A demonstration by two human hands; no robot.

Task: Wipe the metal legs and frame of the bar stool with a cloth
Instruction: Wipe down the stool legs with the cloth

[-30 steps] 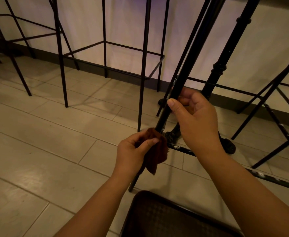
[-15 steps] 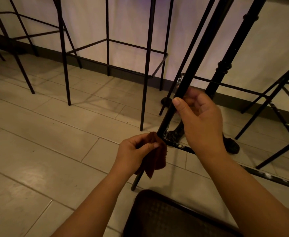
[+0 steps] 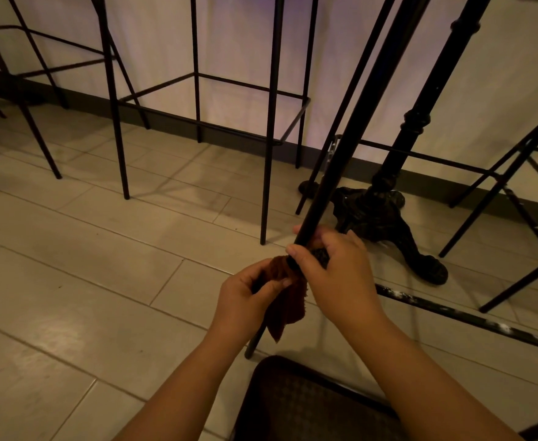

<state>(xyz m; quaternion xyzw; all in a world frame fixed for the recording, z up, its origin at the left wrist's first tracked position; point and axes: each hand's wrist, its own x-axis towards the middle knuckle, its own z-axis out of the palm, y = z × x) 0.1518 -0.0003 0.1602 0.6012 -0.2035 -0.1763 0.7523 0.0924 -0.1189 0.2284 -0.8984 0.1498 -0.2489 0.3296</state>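
A black metal stool leg (image 3: pixel 350 128) slants from the top right down to the floor near the frame's centre. My right hand (image 3: pixel 334 272) grips this leg low down, its fingers curled round the bar. Just below and to the left, my left hand (image 3: pixel 245 297) pinches a dark reddish-brown cloth (image 3: pixel 288 300) against the same leg, and the cloth's loose end hangs down. A scuffed lower crossbar (image 3: pixel 471 319) of the stool runs off to the right from behind my right hand.
Other black bar stools (image 3: pixel 271 122) stand along the pale wall on a tiled floor. An ornate cast-iron table base (image 3: pixel 385 218) sits right behind the leg. A dark seat (image 3: pixel 309 405) lies at the bottom edge, between my forearms.
My right hand slid down the leg until it sits directly above the cloth. My left hand with the cloth stayed at about the same spot on the leg.
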